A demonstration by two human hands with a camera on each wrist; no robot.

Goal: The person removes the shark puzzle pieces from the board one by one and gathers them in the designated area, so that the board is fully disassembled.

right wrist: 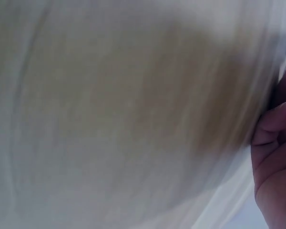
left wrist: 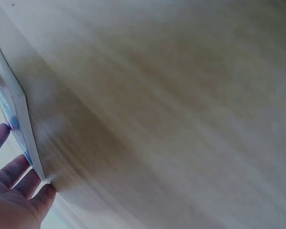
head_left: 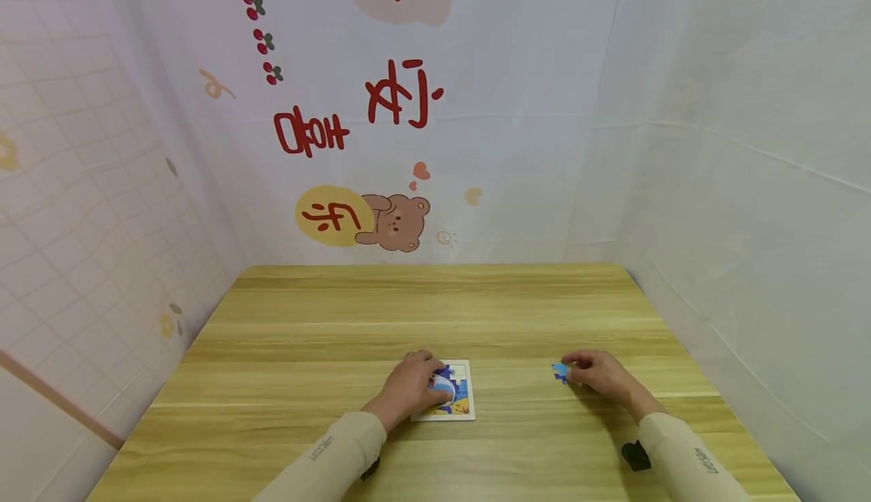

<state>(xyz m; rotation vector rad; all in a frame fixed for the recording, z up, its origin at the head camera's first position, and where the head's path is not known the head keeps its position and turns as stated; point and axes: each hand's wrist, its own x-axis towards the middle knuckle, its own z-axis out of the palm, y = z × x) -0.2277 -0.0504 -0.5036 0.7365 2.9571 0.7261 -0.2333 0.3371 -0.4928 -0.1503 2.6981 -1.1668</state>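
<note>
A square jigsaw puzzle board (head_left: 463, 390) with a white frame lies on the table, its picture blue, white and yellow. My left hand (head_left: 408, 386) rests over the board's left side and hides that part. In the left wrist view, fingertips of the left hand (left wrist: 14, 186) touch the board (left wrist: 31, 133) at its surface and edge, fairly straight. Off to the right, my right hand (head_left: 602, 373) pinches a blue puzzle piece (head_left: 561, 371) between thumb and fingers. The right wrist view shows the right hand (right wrist: 279, 143) at its edge, with bent fingers.
The wood-grain table (head_left: 340, 305) spreads under both hands. White cloth walls (head_left: 510, 147) with printed red characters and a bear stand behind it and at both sides. A small black object (head_left: 636, 457) shows beside the right forearm.
</note>
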